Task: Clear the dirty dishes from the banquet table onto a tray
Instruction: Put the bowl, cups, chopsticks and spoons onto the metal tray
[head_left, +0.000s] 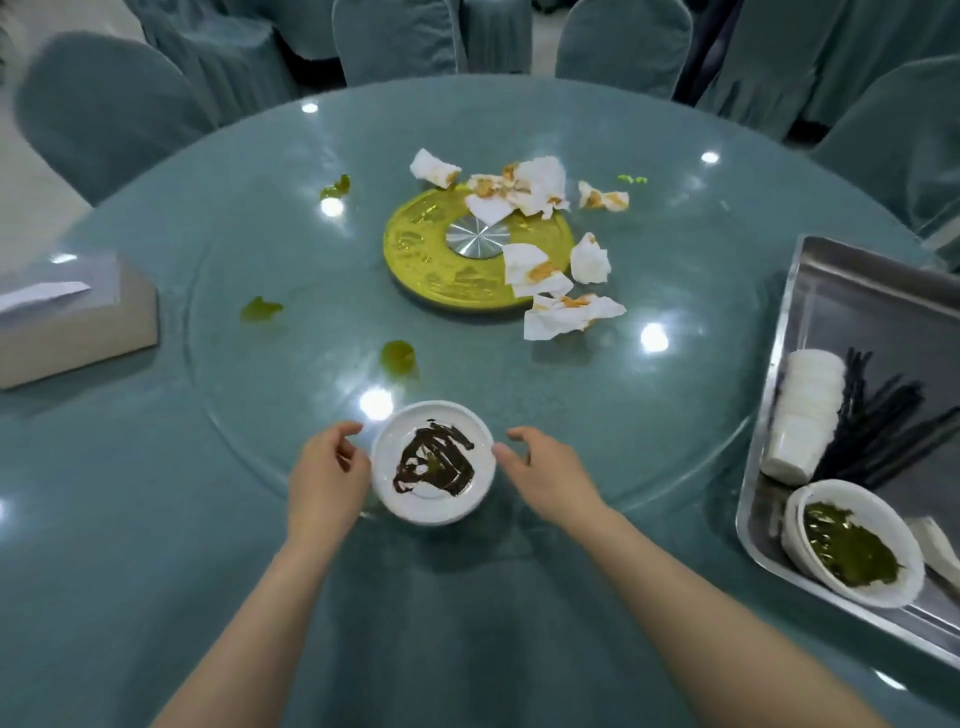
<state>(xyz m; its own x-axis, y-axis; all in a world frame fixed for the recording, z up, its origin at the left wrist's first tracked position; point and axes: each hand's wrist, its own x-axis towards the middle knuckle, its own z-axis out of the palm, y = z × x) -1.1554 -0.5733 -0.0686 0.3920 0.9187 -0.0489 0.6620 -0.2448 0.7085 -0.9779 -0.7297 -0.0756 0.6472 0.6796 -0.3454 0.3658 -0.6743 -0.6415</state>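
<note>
We see a small round white plate (432, 462) smeared with dark brown sauce, low in the middle of the frame, on the near edge of the round glass turntable (291, 384) that lies over the teal-clothed banquet table (130, 519). Our left hand (326, 470) is at the plate's left rim, fingers loosely curved and thumb apart, seemingly touching the edge, not gripping it. Our right hand (545, 475) is at the right rim, fingers relaxed and spread, fingertips at the edge (contact we cannot tell for sure).

At the right edge of the frame lies a rectangular stainless-steel tray (831, 291). In it are a stack of white cups (805, 415) lying on its side, a bundle of black chopsticks (883, 426) just beside the cups, and a white bowl (852, 543) coated with green sauce.

In the centre a gold disc (431, 249) carries crumpled, orange-stained white napkins (519, 195), with more beside it. Green spills (397, 356) dot the glass. A grey tissue box (78, 317) sits at the left.
</note>
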